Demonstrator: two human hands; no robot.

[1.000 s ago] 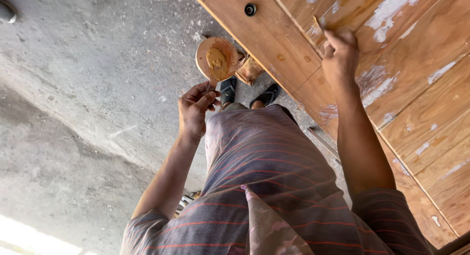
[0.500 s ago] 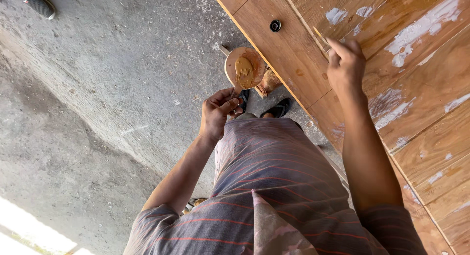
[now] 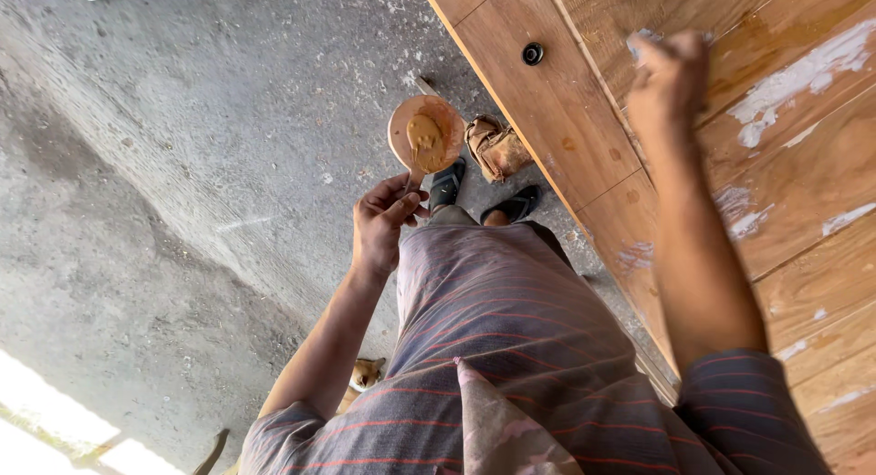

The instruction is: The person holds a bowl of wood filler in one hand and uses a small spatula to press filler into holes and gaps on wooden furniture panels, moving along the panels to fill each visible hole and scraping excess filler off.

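Since half a second ago my right hand (image 3: 669, 73) has slid up and along the brown wooden panel with pale filler smears (image 3: 730, 156), and it now shows blurred, so I cannot tell how its fingers are set or whether they hold anything; they seem bunched against the wood. My left hand (image 3: 383, 227) has kept its grip and sits a little lower and further out from my body than before.

My left fingers (image 3: 401, 206) are closed around the handle of the round flat wooden board carrying a lump of tan putty (image 3: 425, 135). That board stands just beyond my fingertips, tilted, with the putty heaped near its middle. Just past the board, toward the panel, lies a crumpled brown bag (image 3: 497, 147) on the grey concrete floor (image 3: 182, 165). Between my left fingers and the panel are my two feet in dark sandals (image 3: 447, 185), near the bag.

Ahead of my right fingers, across the panel, a small round dark knob (image 3: 532, 52) is set in the wood. Whitish filler patches lie on the wood on both sides of my right wrist. My striped grey and red shirt (image 3: 511, 347) fills the space below both hands.
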